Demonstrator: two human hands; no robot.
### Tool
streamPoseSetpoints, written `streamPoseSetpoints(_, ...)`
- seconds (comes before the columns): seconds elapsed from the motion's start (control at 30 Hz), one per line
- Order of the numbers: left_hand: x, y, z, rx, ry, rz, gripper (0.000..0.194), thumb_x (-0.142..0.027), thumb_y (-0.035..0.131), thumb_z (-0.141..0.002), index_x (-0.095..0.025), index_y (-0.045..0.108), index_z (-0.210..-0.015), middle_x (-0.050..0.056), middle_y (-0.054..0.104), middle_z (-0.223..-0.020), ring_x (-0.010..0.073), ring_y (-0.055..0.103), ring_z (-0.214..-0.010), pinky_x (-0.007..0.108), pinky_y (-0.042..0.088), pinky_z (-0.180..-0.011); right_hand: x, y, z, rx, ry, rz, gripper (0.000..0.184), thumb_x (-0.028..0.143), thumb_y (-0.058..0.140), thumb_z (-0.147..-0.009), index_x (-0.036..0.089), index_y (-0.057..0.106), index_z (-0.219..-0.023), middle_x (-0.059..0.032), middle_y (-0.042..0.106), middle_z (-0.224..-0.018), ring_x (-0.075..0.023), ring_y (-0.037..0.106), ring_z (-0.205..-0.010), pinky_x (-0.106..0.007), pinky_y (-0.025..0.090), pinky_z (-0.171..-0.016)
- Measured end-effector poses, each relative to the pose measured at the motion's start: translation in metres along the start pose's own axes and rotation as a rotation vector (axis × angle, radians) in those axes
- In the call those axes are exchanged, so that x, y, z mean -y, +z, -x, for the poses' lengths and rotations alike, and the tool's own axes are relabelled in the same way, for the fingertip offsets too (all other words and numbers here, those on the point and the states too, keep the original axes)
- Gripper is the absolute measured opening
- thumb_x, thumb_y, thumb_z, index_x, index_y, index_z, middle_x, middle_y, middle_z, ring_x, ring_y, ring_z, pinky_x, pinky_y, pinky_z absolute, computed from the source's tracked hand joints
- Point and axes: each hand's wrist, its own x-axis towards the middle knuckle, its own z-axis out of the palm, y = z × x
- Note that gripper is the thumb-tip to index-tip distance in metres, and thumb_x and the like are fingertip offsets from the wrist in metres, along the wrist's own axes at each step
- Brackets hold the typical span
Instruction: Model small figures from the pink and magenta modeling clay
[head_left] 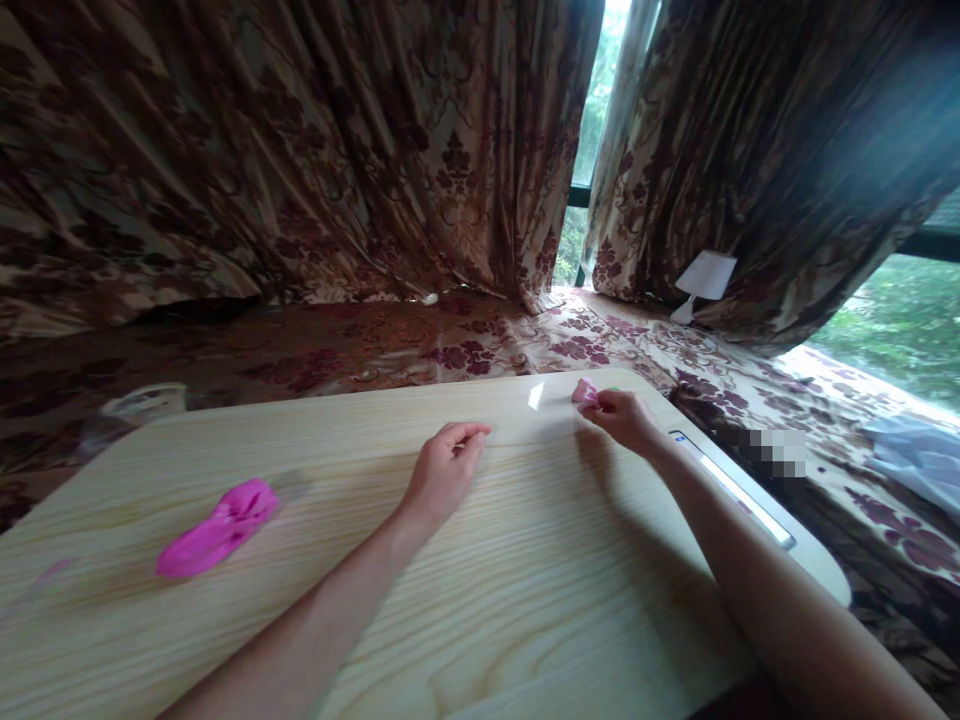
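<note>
My right hand (619, 415) reaches to the far right part of the wooden table (480, 650), its fingers pinching a small pale pink cloth (584, 393). A bit of green shows just behind those fingers; what it is I cannot make out. Over the middle of the table is my left hand (448, 465), fingers curled together and nothing seen in them. A bright pink sock (217, 528) lies on the left side of the tabletop, apart from both hands.
A phone (739, 490) with a lit screen lies along the table's right edge, beside my right forearm. Past the table are a patterned cover (465, 350), a small white lamp (705, 278) and long curtains (420, 150). Clear plastic (919, 460) lies at far right.
</note>
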Motion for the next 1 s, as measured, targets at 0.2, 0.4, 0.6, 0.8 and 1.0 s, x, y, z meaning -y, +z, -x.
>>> streamPoseSetpoints(0.2,0.000,0.004,0.002,0.047,0.128,-0.112,0.022,-0.026,0.048,-0.080,-0.017,0.067,-0.086,0.005,0.063,-0.091,0.0152,0.057,-0.084,0.025,0.044,-0.072,-0.016,0.005,-0.006,0.032,0.045,0.035,0.032,0.042,0.056,-0.070,0.013,0.063,-0.058,0.0021,0.047,-0.047,-0.0092,0.039,-0.047,-0.023,0.024,-0.046)
streamPoseSetpoints(0.4,0.002,0.003,0.003,0.059,0.152,-0.152,0.022,-0.025,0.047,-0.081,-0.017,0.067,-0.085,0.004,0.063,-0.089,0.0151,0.057,-0.083,0.025,0.043,-0.070,-0.013,0.003,-0.002,0.046,0.048,0.025,0.035,0.047,0.055,-0.072,0.015,0.070,-0.070,-0.0020,0.060,-0.057,-0.0118,0.048,-0.051,-0.023,0.029,-0.048)
streamPoseSetpoints(0.6,0.002,0.003,0.003,0.061,0.163,-0.160,0.021,-0.024,0.047,-0.081,-0.018,0.068,-0.083,0.004,0.063,-0.088,0.0149,0.057,-0.082,0.025,0.044,-0.069,-0.011,0.000,0.001,0.047,0.046,0.004,0.028,0.042,0.060,-0.070,0.018,0.073,-0.075,-0.0017,0.063,-0.057,-0.0126,0.052,-0.052,-0.022,0.032,-0.048)
streamPoseSetpoints(0.8,0.004,0.004,0.004,0.059,0.225,-0.168,0.022,-0.024,0.046,-0.081,-0.019,0.067,-0.082,0.003,0.063,-0.087,0.0155,0.057,-0.086,0.026,0.044,-0.076,-0.018,-0.029,-0.016,-0.110,0.087,-0.018,0.036,0.045,0.053,-0.075,0.016,0.072,-0.085,-0.0028,0.066,-0.066,-0.0136,0.056,-0.059,-0.022,0.036,-0.051)
streamPoseSetpoints(1.0,0.005,0.006,0.003,0.065,0.243,-0.179,0.020,-0.025,0.047,-0.081,-0.020,0.067,-0.081,0.004,0.063,-0.086,0.0162,0.058,-0.085,0.027,0.045,-0.076,-0.046,-0.033,-0.051,-0.173,0.197,0.005,0.034,0.044,0.058,-0.067,0.014,0.073,-0.077,-0.0028,0.063,-0.058,-0.0149,0.056,-0.057,-0.022,0.036,-0.048)
